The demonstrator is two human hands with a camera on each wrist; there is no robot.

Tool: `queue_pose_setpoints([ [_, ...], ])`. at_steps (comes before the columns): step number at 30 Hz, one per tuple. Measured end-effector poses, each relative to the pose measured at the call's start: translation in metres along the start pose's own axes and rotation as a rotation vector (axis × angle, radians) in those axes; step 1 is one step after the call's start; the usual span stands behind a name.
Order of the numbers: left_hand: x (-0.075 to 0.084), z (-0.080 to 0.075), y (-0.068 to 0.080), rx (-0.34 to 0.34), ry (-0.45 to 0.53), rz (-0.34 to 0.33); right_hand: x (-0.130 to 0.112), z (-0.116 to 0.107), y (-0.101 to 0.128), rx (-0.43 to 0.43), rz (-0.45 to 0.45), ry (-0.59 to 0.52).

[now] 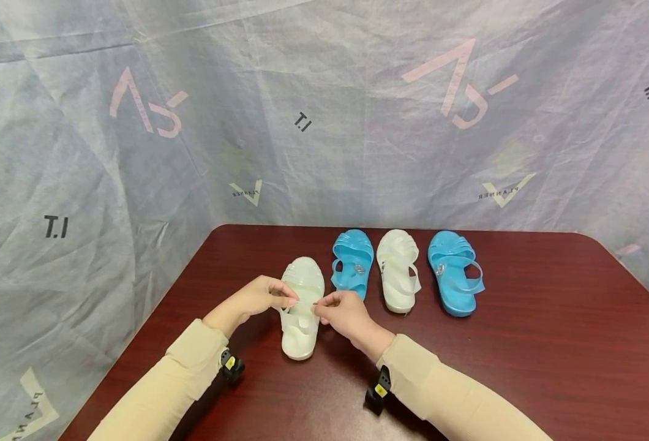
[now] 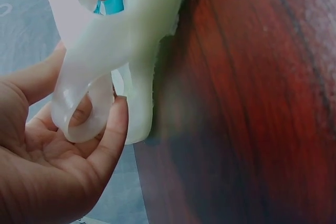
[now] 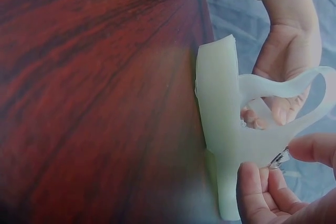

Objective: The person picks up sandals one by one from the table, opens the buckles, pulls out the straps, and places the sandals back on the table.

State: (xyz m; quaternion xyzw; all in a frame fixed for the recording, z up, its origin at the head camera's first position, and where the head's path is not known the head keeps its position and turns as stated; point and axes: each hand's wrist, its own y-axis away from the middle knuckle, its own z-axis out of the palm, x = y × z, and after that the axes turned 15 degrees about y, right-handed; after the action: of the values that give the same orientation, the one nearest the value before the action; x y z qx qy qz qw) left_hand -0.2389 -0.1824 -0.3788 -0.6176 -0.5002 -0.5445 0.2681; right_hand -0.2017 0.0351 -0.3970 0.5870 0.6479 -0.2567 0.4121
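A white jelly sandal (image 1: 300,340) lies sole down on the table, its toe pointing away from me. My left hand (image 1: 261,299) is at its left side; in the left wrist view, the fingers curl round the looped strap (image 2: 97,53). At the sandal's right side, my right hand (image 1: 346,315) pinches the strap by its small metal buckle (image 3: 279,158), as the right wrist view shows. The tip of the strap between my left fingers is partly hidden.
Right of my hands stand a blue sandal (image 1: 353,245), a second white sandal (image 1: 398,300) and another blue sandal (image 1: 457,303), toes pointing away. They rest on a dark red wooden table (image 1: 545,331). A printed grey cloth (image 1: 357,153) hangs behind its far edge.
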Motion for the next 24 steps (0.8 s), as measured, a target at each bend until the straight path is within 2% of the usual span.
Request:
queue_pose_setpoints([
  [5, 0.001, 0.002, -0.001, -0.014, -0.021, 0.001, -0.003, 0.001, 0.001, 0.004, -0.020, 0.017],
  [12, 0.002, 0.013, -0.004, -0.050, 0.004, 0.000, -0.006, 0.004, 0.003, -0.004, -0.030, 0.037],
  [15, 0.002, 0.015, -0.004, -0.039, 0.002, -0.007, -0.006, 0.005, 0.003, -0.004, -0.017, 0.036],
  [20, 0.005, 0.015, -0.003, -0.032, -0.012, 0.019, -0.005, 0.003, 0.003, -0.003, -0.016, 0.034],
  [24, 0.004, 0.012, -0.002, -0.006, -0.019, 0.036, -0.002, 0.000, 0.002, -0.019, 0.010, -0.016],
])
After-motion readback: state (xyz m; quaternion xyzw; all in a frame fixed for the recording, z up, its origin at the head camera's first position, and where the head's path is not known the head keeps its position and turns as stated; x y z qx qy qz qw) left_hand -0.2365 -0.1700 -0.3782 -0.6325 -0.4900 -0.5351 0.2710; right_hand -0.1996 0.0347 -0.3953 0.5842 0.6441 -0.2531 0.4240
